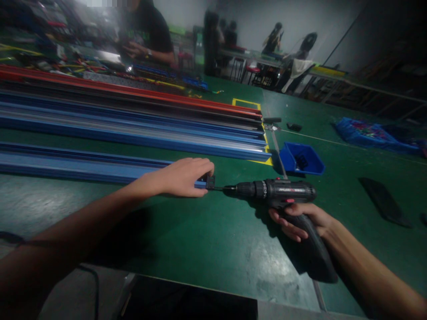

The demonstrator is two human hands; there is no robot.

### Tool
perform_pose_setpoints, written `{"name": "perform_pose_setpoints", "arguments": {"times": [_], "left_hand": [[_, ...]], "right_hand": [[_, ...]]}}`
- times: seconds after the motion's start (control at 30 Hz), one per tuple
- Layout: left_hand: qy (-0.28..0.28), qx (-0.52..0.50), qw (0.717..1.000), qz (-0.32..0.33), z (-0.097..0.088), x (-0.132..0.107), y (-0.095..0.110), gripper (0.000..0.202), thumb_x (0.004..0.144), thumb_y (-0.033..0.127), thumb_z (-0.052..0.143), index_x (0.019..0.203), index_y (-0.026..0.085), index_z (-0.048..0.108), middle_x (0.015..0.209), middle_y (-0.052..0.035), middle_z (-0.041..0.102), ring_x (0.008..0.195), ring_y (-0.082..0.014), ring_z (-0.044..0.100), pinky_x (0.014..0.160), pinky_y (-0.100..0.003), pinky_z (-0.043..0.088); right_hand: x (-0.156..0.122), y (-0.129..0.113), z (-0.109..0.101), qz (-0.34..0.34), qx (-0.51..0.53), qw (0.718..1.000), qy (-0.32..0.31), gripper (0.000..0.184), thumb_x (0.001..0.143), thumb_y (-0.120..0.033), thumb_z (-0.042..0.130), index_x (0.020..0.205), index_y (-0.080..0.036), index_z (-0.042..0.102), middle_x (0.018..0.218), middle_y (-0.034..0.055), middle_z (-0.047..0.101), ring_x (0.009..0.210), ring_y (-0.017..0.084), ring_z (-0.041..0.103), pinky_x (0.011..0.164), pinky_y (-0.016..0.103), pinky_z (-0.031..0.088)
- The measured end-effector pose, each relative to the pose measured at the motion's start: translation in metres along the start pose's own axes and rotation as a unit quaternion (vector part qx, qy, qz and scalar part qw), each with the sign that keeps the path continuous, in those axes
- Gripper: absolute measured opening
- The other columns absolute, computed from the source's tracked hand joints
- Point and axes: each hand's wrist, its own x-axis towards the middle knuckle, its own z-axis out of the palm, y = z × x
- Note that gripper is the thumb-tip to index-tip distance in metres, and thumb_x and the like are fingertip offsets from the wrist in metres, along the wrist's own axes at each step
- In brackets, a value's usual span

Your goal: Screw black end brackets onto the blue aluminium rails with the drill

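My left hand [187,177] is wrapped over the right end of a long blue metal profile [83,168] lying on the green tabletop. A small black end cap [210,182] sits at that end, beside my fingertips. In my right hand [300,220] is a black cordless drill [287,191], gripped by its handle and lying level, pointing left. Its thin bit reaches the end cap; whether it sits in a screw cannot be made out. My left palm hides part of the profile.
Behind lie more blue profiles [167,138] and a red profile [150,94]. A blue bin [302,158] with dark parts stands beyond the drill. A dark flat object [383,201] lies at right. Another person [150,35] stands across the table; others are farther back.
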Motion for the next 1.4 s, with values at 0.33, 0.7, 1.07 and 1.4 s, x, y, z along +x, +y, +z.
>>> {"name": "perform_pose_setpoints", "arguments": {"times": [0.33,0.7,1.07,1.4], "left_hand": [[-0.001,0.003,1.000,-0.001,-0.0006,-0.0005,0.0004,0.028,0.085,0.040,0.067,0.104,0.023,0.055,0.104,-0.0029,0.063,0.095,-0.0218,0.059,0.081,-0.034,0.042],[-0.003,-0.003,1.000,-0.001,-0.0020,-0.0005,0.0012,0.028,0.085,0.040,0.066,0.105,0.022,0.056,0.105,-0.0045,0.064,0.095,-0.0227,0.060,0.081,-0.034,0.042],[-0.002,0.004,1.000,-0.002,-0.0007,-0.0009,0.0007,0.028,0.085,0.040,0.066,0.104,0.023,0.055,0.105,-0.0042,0.064,0.095,-0.0227,0.060,0.081,-0.034,0.042],[-0.001,-0.002,1.000,-0.001,-0.0011,-0.0004,0.0006,0.028,0.086,0.040,0.066,0.104,0.023,0.056,0.105,-0.0041,0.064,0.095,-0.0223,0.060,0.081,-0.034,0.042]], "right_hand": [[0.0006,-0.0004,0.0019,-0.004,-0.005,1.000,0.002,0.029,0.095,-0.025,0.062,0.110,-0.003,0.072,0.085,0.0057,0.068,0.046,0.005,0.059,0.057,0.021,0.060],[0.0013,-0.0002,0.0007,-0.009,-0.019,1.000,-0.004,0.029,0.095,-0.027,0.062,0.110,-0.004,0.072,0.086,0.0049,0.067,0.045,0.004,0.056,0.057,0.020,0.059],[0.0001,0.0029,-0.0026,-0.015,-0.022,1.000,0.010,0.029,0.094,-0.028,0.061,0.108,-0.004,0.070,0.084,0.0060,0.065,0.044,0.005,0.053,0.055,0.020,0.058],[-0.0004,0.0043,-0.0050,-0.018,-0.022,0.999,0.014,0.028,0.094,-0.028,0.061,0.107,-0.005,0.071,0.083,0.0058,0.065,0.043,0.006,0.053,0.053,0.020,0.057]]}}
